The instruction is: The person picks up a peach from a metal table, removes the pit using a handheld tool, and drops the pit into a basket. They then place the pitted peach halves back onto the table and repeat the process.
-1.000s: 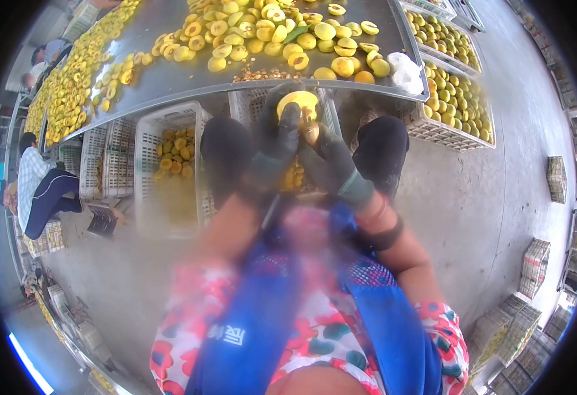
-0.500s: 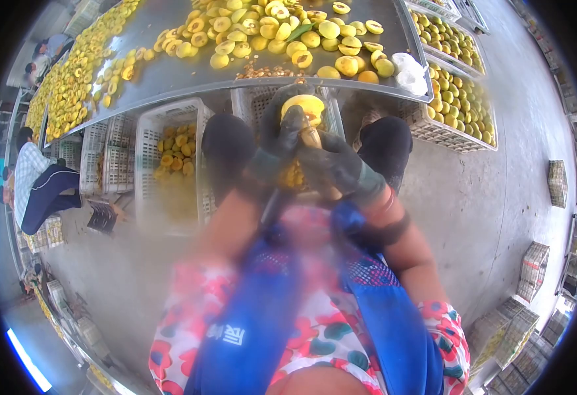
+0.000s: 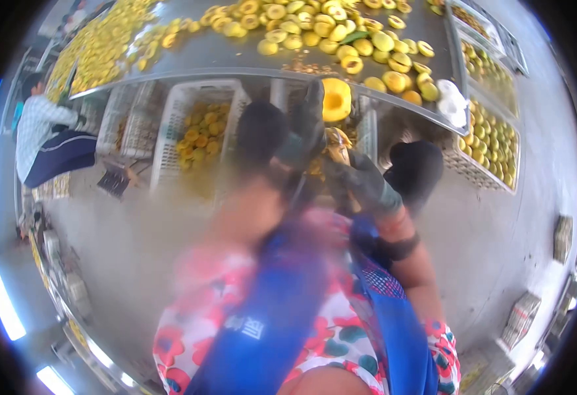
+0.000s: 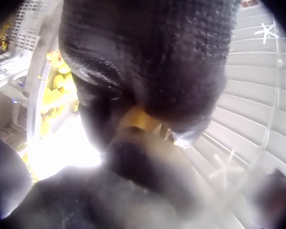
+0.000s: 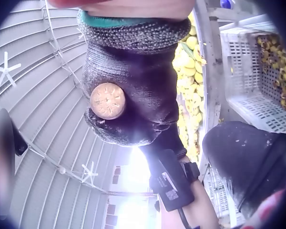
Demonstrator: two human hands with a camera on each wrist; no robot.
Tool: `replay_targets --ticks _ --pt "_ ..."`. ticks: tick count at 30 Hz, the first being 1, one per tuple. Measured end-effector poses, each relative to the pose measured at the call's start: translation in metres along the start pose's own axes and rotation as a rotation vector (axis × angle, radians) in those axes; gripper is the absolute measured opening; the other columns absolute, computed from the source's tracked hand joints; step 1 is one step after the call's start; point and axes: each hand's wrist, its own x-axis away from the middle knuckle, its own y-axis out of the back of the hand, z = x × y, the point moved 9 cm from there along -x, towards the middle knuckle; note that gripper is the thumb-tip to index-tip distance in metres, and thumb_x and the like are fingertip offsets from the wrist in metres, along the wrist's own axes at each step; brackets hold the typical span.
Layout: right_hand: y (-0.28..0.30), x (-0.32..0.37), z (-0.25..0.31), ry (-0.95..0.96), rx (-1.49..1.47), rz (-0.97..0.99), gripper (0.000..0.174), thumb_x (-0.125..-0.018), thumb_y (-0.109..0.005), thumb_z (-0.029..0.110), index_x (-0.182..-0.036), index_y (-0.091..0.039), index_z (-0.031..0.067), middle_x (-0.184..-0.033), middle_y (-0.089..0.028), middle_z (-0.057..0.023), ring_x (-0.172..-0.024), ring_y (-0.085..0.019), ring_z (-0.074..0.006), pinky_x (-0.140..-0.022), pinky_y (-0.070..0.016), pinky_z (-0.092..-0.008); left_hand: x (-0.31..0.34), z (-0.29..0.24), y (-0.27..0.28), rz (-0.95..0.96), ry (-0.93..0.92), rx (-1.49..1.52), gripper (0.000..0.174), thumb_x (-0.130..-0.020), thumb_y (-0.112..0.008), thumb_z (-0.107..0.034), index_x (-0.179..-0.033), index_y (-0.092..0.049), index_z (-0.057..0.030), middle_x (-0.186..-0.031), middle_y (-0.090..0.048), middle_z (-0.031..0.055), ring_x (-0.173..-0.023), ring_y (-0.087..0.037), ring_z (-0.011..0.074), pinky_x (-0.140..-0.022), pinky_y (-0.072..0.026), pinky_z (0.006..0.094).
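Both hands wear dark gloves. My left hand (image 3: pixel 307 125) holds a yellow peach half (image 3: pixel 336 100) in front of the bench, its hollow facing up toward the head camera. In the left wrist view a strip of the yellow fruit (image 4: pixel 140 119) shows between the gloved fingers. Below the fruit, my right hand (image 3: pixel 362 183) grips a wooden-handled pitting tool (image 3: pixel 338 154). A brownish-yellow lump (image 3: pixel 336 137) sits at its tip, apart from the peach half. From the right wrist, the handle's round end (image 5: pixel 107 100) sticks out of the fist.
A metal bench (image 3: pixel 236 62) carries many peach halves (image 3: pixel 295 25), pit scraps (image 3: pixel 309 67) and a white plastic bag (image 3: pixel 451 104). Crates of whole fruit (image 3: pixel 489 148) stand at the right. A white crate (image 3: pixel 170 135) with fruit is below the bench. Another person (image 3: pixel 48 135) sits at the left.
The tool has come away from the peach half, now with a lump at its tip. The fruit's hollow has turned into sight. The head view has swung, shifting the bench to the right.
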Motion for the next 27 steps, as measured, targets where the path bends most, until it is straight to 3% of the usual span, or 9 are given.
replay_targets --ticks 3,7,10,13,17,19,23,25,27 --pt "0.012 -0.011 -0.015 0.107 0.075 -0.072 0.016 -0.092 -0.054 0.018 -0.087 -0.054 0.0023 -0.055 -0.050 -0.0016 -0.041 -0.046 -0.0098 -0.038 -0.0355 -0.0232 -0.013 0.004 0.036 -0.105 0.034 -0.518 0.034 -0.099 -0.041 -0.025 -0.121 -0.051 -0.0015 -0.112 -0.058 0.0110 -0.106 -0.055 0.0225 -0.087 -0.0467 0.0308" --pt "0.031 -0.013 -0.003 0.003 0.203 -0.283 0.017 -0.092 -0.053 0.019 -0.086 -0.054 0.0026 -0.056 -0.052 -0.0044 -0.039 -0.048 -0.0126 -0.036 -0.0361 -0.0251 -0.035 0.043 0.146 -0.486 0.090 -0.201 0.048 -0.094 -0.048 -0.043 -0.118 -0.052 -0.0018 -0.106 -0.059 0.0158 -0.098 -0.057 0.0273 -0.086 -0.0448 0.0344" --pt "0.044 -0.024 -0.008 0.196 0.202 -0.201 0.018 -0.091 -0.055 0.021 -0.086 -0.054 0.0029 -0.058 -0.052 -0.0048 -0.040 -0.048 -0.0136 -0.036 -0.0371 -0.0263 -0.049 0.121 0.216 -0.544 0.110 -0.907 0.063 -0.089 -0.052 -0.047 -0.128 -0.044 0.0023 -0.122 -0.053 0.0240 -0.115 -0.050 0.0373 -0.098 -0.0379 0.0425" --pt "0.054 -0.029 -0.022 0.077 0.079 -0.260 0.020 -0.090 -0.057 0.022 -0.085 -0.054 0.0031 -0.059 -0.052 -0.0049 -0.041 -0.049 -0.0146 -0.037 -0.0384 -0.0270 -0.070 0.119 0.197 -0.400 0.102 -0.992 0.069 -0.087 -0.054 -0.047 -0.131 -0.040 0.0043 -0.131 -0.046 0.0255 -0.123 -0.043 0.0365 -0.105 -0.0309 0.0431" --pt "0.061 -0.024 -0.032 -0.050 -0.046 -0.325 0.020 -0.090 -0.058 0.021 -0.084 -0.054 0.0023 -0.059 -0.052 -0.0048 -0.042 -0.050 -0.0137 -0.039 -0.0390 -0.0253 -0.108 0.166 0.067 0.002 0.183 -0.772 0.064 -0.085 -0.056 -0.044 -0.131 -0.044 0.0001 -0.132 -0.046 0.0234 -0.124 -0.043 0.0362 -0.104 -0.0316 0.0432" --pt "0.064 -0.020 -0.025 -0.039 0.001 -0.362 0.019 -0.090 -0.057 0.020 -0.085 -0.054 0.0018 -0.058 -0.052 -0.0044 -0.042 -0.050 -0.0128 -0.038 -0.0386 -0.0249 -0.123 0.107 -0.021 0.259 0.087 -0.525 0.058 -0.085 -0.056 -0.044 -0.129 -0.047 -0.0065 -0.128 -0.051 0.0205 -0.118 -0.049 0.0353 -0.099 -0.0378 0.0431" --pt "0.072 -0.007 -0.007 0.148 0.320 -0.370 0.019 -0.091 -0.056 0.019 -0.086 -0.053 0.0007 -0.059 -0.052 -0.0032 -0.042 -0.049 -0.0109 -0.037 -0.0383 -0.0246 -0.146 0.127 -0.143 0.511 -0.009 -0.683 0.051 -0.084 -0.057 -0.039 -0.127 -0.049 -0.0120 -0.121 -0.057 0.0166 -0.110 -0.055 0.0328 -0.092 -0.0432 0.0430" --pt "0.076 0.004 -0.009 -0.049 0.141 -0.434 0.019 -0.091 -0.056 0.019 -0.089 -0.054 0.0007 -0.059 -0.051 -0.0018 -0.043 -0.049 -0.0094 -0.039 -0.0393 -0.0237 -0.148 0.128 -0.172 0.601 -0.046 -0.757 0.049 -0.084 -0.057 -0.037 -0.127 -0.049 -0.0128 -0.119 -0.057 0.0155 -0.109 -0.056 0.0320 -0.091 -0.0438 0.0433" --pt "0.077 0.012 0.018 0.352 0.534 -0.402 0.018 -0.091 -0.056 0.019 -0.090 -0.054 0.0011 -0.060 -0.051 -0.0012 -0.044 -0.048 -0.0088 -0.040 -0.0397 -0.0235 -0.148 0.135 -0.192 0.684 -0.049 -0.822 0.047 -0.084 -0.056 -0.034 -0.126 -0.049 -0.0134 -0.117 -0.058 0.0146 -0.108 -0.056 0.0314 -0.090 -0.0443 0.0438"
